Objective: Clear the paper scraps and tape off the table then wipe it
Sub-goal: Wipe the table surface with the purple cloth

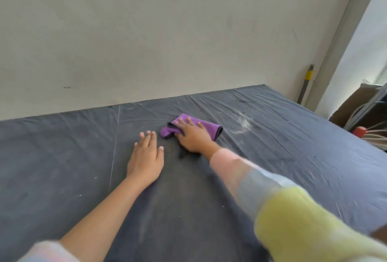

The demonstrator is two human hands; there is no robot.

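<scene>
On the table [62,157] centre | purple cloth [206,127] under right hand [193,136], fingers straight, pressing, not gripping | left hand [145,157] flat beside, holds nothing | risk: ungripped cloth may slip out; white smear [244,122] nearby may only spread.

table [62,146]: dark wrinkled cover
purple cloth [207,127]: on cover, under right hand [193,136] fingers [189,122]
white smear [244,122]: just right of those fingertips
white specks [80,195]: scattered nearside of left hand [145,157] fingers
</scene>
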